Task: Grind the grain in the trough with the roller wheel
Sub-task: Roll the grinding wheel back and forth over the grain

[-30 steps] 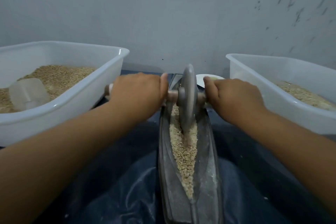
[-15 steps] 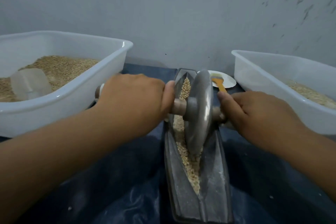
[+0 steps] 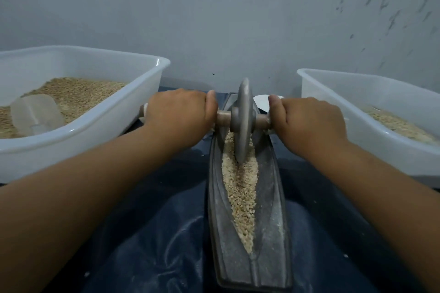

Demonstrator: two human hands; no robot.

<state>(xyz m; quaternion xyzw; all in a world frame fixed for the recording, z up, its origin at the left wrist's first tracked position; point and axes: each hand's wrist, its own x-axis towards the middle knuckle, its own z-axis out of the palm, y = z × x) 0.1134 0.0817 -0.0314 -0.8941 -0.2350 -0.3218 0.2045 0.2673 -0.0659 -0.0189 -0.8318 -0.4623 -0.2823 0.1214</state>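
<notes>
- The roller wheel [image 3: 242, 121] stands upright on its edge in the far half of the trough [image 3: 273, 197], at the centre of the frame, its rim sunk into the grain [image 3: 240, 188].
- The wheel looks like solid grey metal, so I judge it heavy and stiff; its own weight should do much of the crushing. The place to take hold is the wooden axle [image 3: 223, 116] that sticks out on both sides, never the thin rim.
- The grain is loose and coarse, piled along the groove of the trough; it will likely shift and creep up the sloped walls under the wheel.
- The left hand [image 3: 178, 112] is curled tight round the axle left of the wheel, thumb toward the disc.
- The right hand [image 3: 309, 121] is clamped on the axle just right of the wheel, thumb laid toward the hub.
- Both hands sit near the disc, one on each side, with the wheel between them.
- The narrow trough, dusted with flour, lies lengthwise on dark blue sheeting [image 3: 154, 245], and could slide under an uneven push.
</notes>
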